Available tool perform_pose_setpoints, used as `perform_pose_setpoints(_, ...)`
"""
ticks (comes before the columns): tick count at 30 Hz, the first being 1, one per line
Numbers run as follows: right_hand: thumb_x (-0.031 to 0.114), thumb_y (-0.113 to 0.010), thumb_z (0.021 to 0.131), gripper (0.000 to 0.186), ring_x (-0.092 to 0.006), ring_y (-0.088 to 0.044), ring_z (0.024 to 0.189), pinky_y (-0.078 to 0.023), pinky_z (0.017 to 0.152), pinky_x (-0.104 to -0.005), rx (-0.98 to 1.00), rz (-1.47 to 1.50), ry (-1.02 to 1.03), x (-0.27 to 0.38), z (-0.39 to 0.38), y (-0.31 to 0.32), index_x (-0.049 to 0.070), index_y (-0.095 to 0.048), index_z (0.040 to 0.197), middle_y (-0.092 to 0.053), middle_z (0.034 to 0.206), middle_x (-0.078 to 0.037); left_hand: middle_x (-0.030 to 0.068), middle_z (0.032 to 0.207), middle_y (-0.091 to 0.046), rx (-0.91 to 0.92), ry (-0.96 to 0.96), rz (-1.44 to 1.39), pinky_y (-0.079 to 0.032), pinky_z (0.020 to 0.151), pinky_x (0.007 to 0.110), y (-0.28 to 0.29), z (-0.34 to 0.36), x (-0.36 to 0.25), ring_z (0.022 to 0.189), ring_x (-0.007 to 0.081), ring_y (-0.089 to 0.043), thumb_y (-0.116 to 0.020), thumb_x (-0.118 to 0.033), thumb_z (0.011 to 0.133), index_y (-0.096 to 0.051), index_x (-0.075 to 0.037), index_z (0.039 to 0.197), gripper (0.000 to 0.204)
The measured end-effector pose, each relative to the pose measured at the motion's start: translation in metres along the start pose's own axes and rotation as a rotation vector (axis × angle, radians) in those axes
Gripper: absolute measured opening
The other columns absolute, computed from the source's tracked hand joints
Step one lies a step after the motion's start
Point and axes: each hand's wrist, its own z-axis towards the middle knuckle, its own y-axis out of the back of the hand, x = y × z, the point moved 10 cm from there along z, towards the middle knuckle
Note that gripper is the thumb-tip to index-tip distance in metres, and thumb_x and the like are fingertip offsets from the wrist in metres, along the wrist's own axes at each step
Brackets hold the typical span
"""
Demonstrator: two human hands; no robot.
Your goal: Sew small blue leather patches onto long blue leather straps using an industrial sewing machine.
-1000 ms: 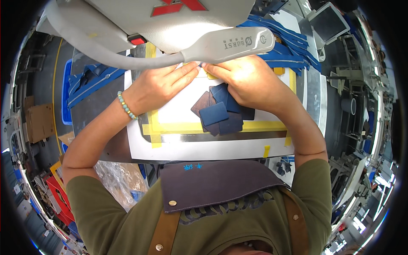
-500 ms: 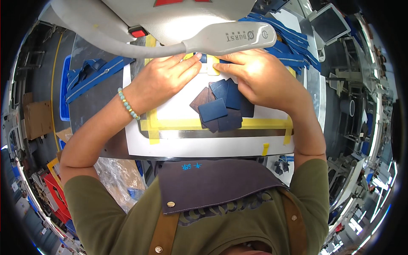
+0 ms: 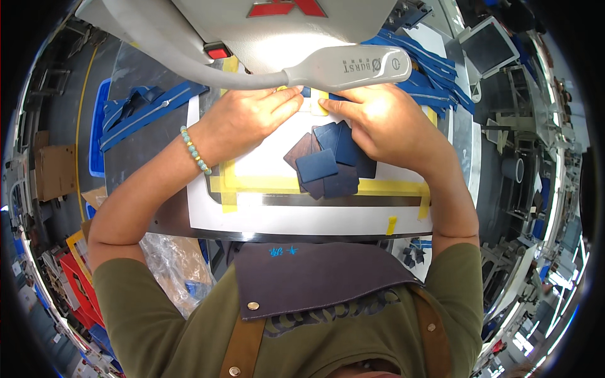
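Observation:
My left hand (image 3: 242,120) and my right hand (image 3: 384,123) lie flat on a white work plate (image 3: 302,217) bordered with yellow tape (image 3: 265,184). Their fingertips meet under the grey machine head (image 3: 340,66), pressing on a small pale piece (image 3: 318,104) there. A loose pile of dark blue leather squares (image 3: 324,167) lies just below my right hand, partly under its palm. A bead bracelet sits on my left wrist.
Blue straps (image 3: 148,110) lie on the metal table at the left, by a blue bin (image 3: 96,135). More blue strips (image 3: 435,69) are heaped at the upper right. A clear plastic bag (image 3: 170,268) hangs below the table edge. A monitor (image 3: 488,44) stands far right.
Both hands have slid a little farther away from me, up under the machine head, fingertips closer together. The pile of leather squares has stayed where it was.

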Motion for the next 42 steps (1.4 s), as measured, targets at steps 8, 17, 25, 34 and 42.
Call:
perform_pose_setpoints(8,-0.003,-0.067,0.075,0.042,-0.0325,-0.065,0.121,-0.052,0.105,-0.0472,0.009,0.052,-0.007,0.001,0.004,0.0,0.005,-0.077,0.115,-0.073,0.125,-0.012,0.0137,0.124,-0.076,0.007,0.015,-0.011,-0.059,0.098,0.036,0.0,-0.004,0.0,0.115,0.023,-0.073,-0.067,-0.005,0.087,-0.074,0.0,0.117,0.031)
perform_pose_setpoints(17,-0.002,-0.065,0.076,0.043,-0.0313,-0.068,0.117,-0.052,0.103,-0.0462,-0.043,0.012,0.024,0.005,0.003,0.004,0.004,-0.077,0.116,-0.074,0.124,-0.012,0.0109,0.127,-0.076,-0.023,-0.015,0.0,-0.06,0.095,0.036,0.002,-0.001,0.0,0.112,0.0227,-0.074,-0.067,-0.004,0.084,-0.071,0.0,0.121,0.037)
perform_pose_setpoints(25,-0.001,-0.066,0.075,0.044,-0.031,-0.068,0.116,-0.053,0.101,-0.0452,-0.039,-0.012,0.043,0.008,0.002,0.002,0.004,-0.077,0.117,-0.074,0.122,-0.014,0.0116,0.126,-0.075,-0.027,-0.007,0.032,-0.058,0.095,0.038,0.005,0.0,-0.005,0.111,0.0244,-0.073,-0.067,-0.003,0.084,-0.072,0.0,0.119,0.035)
perform_pose_setpoints(34,-0.002,-0.067,0.077,0.042,-0.0355,-0.072,0.105,-0.058,0.095,-0.045,-0.144,-0.056,0.057,0.013,0.001,0.013,0.002,-0.076,0.118,-0.075,0.114,-0.017,0.0143,0.123,-0.075,-0.001,0.075,0.032,-0.053,0.105,0.04,0.004,-0.003,-0.002,0.115,0.0267,-0.07,-0.067,-0.002,0.088,-0.072,0.001,0.121,0.033)
perform_pose_setpoints(42,0.0,-0.065,0.084,0.031,-0.0372,-0.073,0.101,-0.058,0.093,-0.0466,-0.243,-0.084,0.005,0.007,0.0,0.016,0.002,-0.078,0.112,-0.076,0.107,-0.017,0.0152,0.124,-0.073,-0.024,0.254,-0.322,-0.053,0.101,0.044,0.006,-0.02,0.017,0.111,0.0337,-0.069,-0.067,-0.005,0.095,-0.069,-0.006,0.134,0.039)
